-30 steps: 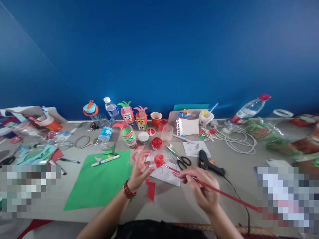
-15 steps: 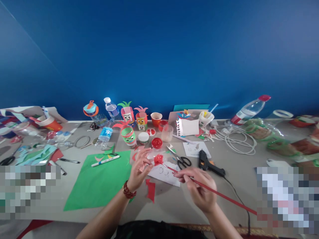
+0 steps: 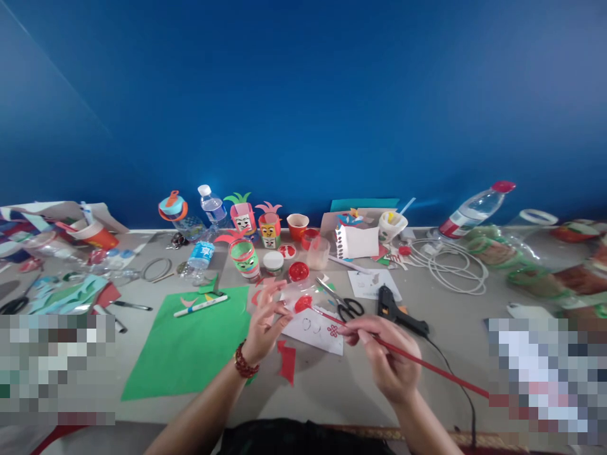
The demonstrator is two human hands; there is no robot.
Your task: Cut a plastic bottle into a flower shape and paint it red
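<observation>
In my right hand (image 3: 389, 354) is a long red paintbrush (image 3: 427, 361), held near its front like a pencil. Its tip meets a patch of wet red paint (image 3: 303, 304) on a clear plastic piece (image 3: 293, 292). My left hand (image 3: 268, 322), with a beaded bracelet at the wrist, pinches the left edge of that plastic between thumb and forefinger; the other fingers are raised. Beneath lies a white paper (image 3: 313, 330) with drawn curves and a small red knot pattern. Just behind stands an open jar of red paint (image 3: 298, 272).
Scissors (image 3: 349, 308) and a black glue gun (image 3: 398, 313) with a trailing cord lie right of the paper. A green sheet (image 3: 190, 347) with a marker (image 3: 201, 306) is at left. Decorated cups (image 3: 244, 259) and bottles (image 3: 213, 208) stand toward the blue wall.
My right hand has shifted slightly right, drawing the brush with it, and uncovers more of the red knot pattern. The red paint patch looks more spread out. My left hand stays nearly in place.
</observation>
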